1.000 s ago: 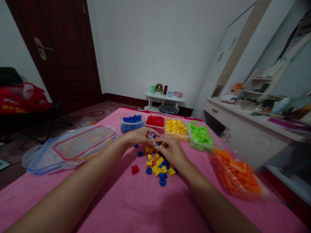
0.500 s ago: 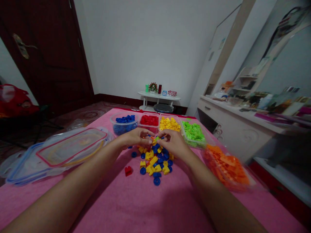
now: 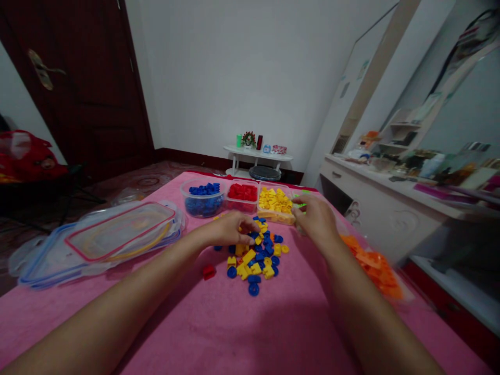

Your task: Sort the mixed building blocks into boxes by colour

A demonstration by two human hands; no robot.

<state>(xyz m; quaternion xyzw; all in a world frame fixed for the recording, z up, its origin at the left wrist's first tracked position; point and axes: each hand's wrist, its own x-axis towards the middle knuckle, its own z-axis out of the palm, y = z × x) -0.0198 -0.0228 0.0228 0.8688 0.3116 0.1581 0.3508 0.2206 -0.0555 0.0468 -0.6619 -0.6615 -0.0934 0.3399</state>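
Note:
My left hand (image 3: pixel 230 229) is at the left side of a loose pile of blue and yellow toy building blocks (image 3: pixel 255 255), thumb and fingers apart around the upper pieces. No piece is clearly held in it. My right hand (image 3: pixel 316 221) is raised at the near left corner of the box of green blocks (image 3: pixel 302 194), covering most of it. Between its thumb and fingertips a small green block (image 3: pixel 301 207) seems to be pinched, partly hidden. A single red block (image 3: pixel 209 271) lies left of the pile, near several blue wheel-like pieces (image 3: pixel 253 289).
Behind the pile stand clear containers of blue blocks (image 3: pixel 203 200), red blocks (image 3: pixel 242 194) and yellow blocks (image 3: pixel 276 202). An orange-block box (image 3: pixel 375 268) sits at the right. Stacked lids (image 3: pixel 117 234) lie on the left of the pink cloth (image 3: pixel 187 328).
My right hand has left the pile and moved right to the green box. My left hand stays over the pile, its fingers now apart from the right hand. The view has shifted slightly.

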